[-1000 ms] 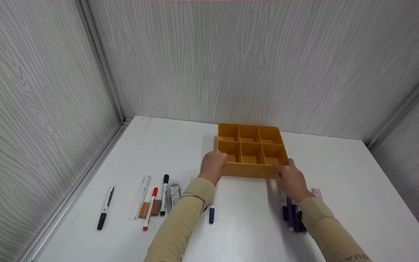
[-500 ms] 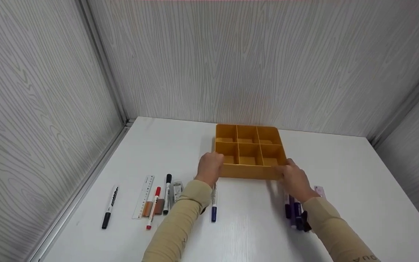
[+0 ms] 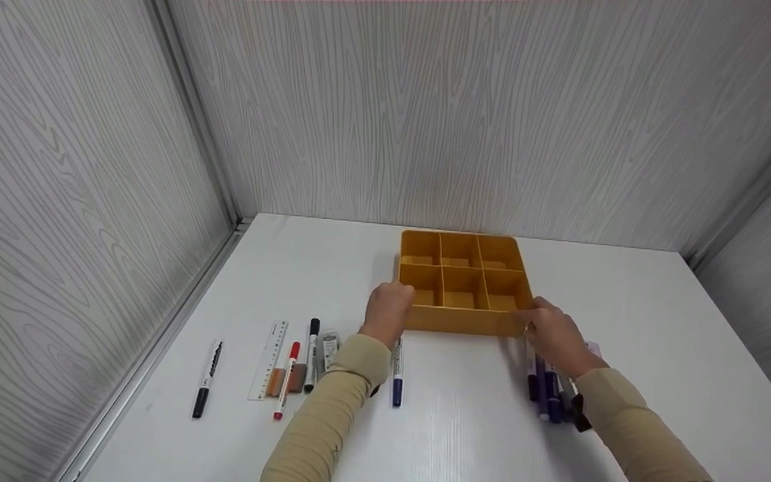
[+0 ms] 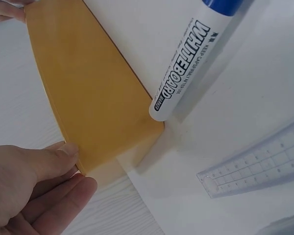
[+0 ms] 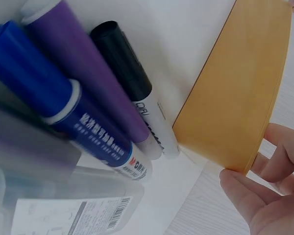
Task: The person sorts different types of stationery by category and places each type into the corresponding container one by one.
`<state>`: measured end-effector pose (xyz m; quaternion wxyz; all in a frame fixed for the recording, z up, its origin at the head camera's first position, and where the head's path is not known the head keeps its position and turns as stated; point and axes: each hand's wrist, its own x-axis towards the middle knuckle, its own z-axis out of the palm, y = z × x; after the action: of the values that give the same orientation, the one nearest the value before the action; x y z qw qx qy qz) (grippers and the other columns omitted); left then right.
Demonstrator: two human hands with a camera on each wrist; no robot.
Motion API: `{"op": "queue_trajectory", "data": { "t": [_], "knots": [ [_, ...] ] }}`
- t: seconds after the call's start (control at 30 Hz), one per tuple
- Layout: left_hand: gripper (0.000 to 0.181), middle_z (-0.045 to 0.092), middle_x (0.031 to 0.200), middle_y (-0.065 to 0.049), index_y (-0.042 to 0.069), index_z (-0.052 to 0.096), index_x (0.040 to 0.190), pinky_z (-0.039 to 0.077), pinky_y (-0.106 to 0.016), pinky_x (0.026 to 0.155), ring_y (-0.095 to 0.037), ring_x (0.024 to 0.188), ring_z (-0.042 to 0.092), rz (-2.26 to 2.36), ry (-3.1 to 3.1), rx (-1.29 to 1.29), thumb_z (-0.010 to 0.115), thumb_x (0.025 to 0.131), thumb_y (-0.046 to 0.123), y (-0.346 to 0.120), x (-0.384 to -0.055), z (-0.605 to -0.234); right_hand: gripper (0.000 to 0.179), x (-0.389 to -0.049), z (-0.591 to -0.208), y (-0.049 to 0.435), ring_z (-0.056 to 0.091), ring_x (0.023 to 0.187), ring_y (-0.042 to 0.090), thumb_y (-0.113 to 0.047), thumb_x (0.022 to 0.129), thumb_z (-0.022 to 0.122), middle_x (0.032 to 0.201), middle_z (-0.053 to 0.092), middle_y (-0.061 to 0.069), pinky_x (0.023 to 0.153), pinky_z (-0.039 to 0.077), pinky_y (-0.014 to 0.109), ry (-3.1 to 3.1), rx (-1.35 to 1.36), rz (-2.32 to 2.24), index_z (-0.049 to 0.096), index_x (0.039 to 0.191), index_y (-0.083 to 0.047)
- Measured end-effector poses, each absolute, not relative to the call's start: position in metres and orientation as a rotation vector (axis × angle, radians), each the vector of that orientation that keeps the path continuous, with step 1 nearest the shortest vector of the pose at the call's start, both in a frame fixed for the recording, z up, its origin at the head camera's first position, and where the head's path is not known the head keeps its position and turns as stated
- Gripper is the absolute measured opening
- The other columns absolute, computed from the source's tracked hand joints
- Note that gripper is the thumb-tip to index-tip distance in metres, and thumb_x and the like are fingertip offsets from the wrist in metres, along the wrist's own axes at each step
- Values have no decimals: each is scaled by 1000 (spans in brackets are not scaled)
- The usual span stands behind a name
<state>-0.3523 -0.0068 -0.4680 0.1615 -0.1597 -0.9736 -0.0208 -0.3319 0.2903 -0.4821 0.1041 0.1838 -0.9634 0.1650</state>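
Note:
A yellow-orange box [image 3: 466, 320], divided into several compartments, sits toward the back of the white table. My left hand [image 3: 389, 309] pinches its near left corner, the thumb on the front wall in the left wrist view. At the near right corner, my right hand [image 3: 556, 335] grips the box between thumb and fingers. A blue-capped whiteboard marker [image 4: 186, 63] lies with its tip close to the front wall by my left hand. Beside my right hand lie a purple marker [image 5: 88, 68], a blue marker [image 5: 63, 98] and a dark-capped marker [image 5: 132, 78].
Left on the table are a black-capped pen [image 3: 206, 383], a clear ruler [image 3: 268, 358], a red marker [image 3: 287, 381], a black marker [image 3: 312, 355] and small orange and brown blocks. A clear plastic case [image 5: 88, 205] lies near my right wrist. Panels enclose the table's back and sides.
The box has shifted slightly toward me, both hands staying on its near corners. The whole head view has drifted a little, so the table items appear farther right.

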Motion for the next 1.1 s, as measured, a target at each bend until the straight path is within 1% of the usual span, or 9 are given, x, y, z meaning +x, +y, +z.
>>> {"op": "queue_trajectory", "data": {
  "t": [0.2, 0.37, 0.47, 0.57, 0.67, 0.9, 1.1],
  "knots": [
    [12, 72, 73, -5, 7, 77, 82, 58, -29, 66, -17, 68, 69, -93, -2700, -503, 73, 82, -5, -2, -351, -470, 38, -327, -482, 300, 63, 85, 25, 8, 90, 54, 106, 62, 15, 73, 59, 40, -2864, 526, 484, 72, 119, -8],
    [12, 71, 71, -5, 8, 76, 81, 57, -28, 65, -16, 67, 68, -101, -2678, -539, 73, 82, -4, 1, -348, -473, 39, -323, -484, 304, 61, 82, 23, 10, 90, 53, 108, 61, 18, 66, 56, 33, -2860, 536, 499, 69, 123, -4],
    [12, 70, 71, -5, 8, 75, 81, 57, -27, 65, -16, 66, 67, -106, -2699, -543, 73, 83, -4, -1, -345, -474, 40, -321, -486, 304, 60, 81, 21, 9, 91, 53, 109, 61, 17, 62, 53, 28, -2874, 526, 517, 68, 125, -4],
    [12, 70, 70, -5, 8, 75, 81, 56, -28, 64, -16, 65, 66, -102, -2709, -546, 72, 83, -4, -4, -342, -475, 40, -319, -487, 301, 59, 79, 20, 10, 90, 55, 107, 61, 16, 60, 51, 27, -2880, 517, 530, 69, 124, -5],
    [13, 69, 68, -5, 8, 75, 78, 55, -28, 62, -14, 63, 64, -96, -2706, -562, 72, 83, -4, -7, -339, -475, 41, -317, -488, 299, 60, 79, 20, 12, 87, 56, 107, 61, 16, 60, 51, 28, -2864, 518, 530, 70, 121, -5],
    [12, 66, 66, -3, 9, 73, 78, 52, -27, 58, -12, 59, 57, -92, -2720, -575, 73, 83, -2, -13, -331, -475, 42, -312, -491, 297, 63, 79, 22, 12, 86, 52, 108, 62, 15, 60, 51, 29, -2835, 509, 548, 72, 119, -6],
    [12, 68, 69, -3, 10, 73, 79, 54, -27, 59, -14, 60, 62, -30, -2662, -588, 74, 80, -3, -17, -323, -479, 43, -303, -493, 296, 62, 76, 19, 14, 85, 53, 107, 63, 13, 57, 47, 26, -2773, 546, 524, 73, 118, -7]
  ]
}}
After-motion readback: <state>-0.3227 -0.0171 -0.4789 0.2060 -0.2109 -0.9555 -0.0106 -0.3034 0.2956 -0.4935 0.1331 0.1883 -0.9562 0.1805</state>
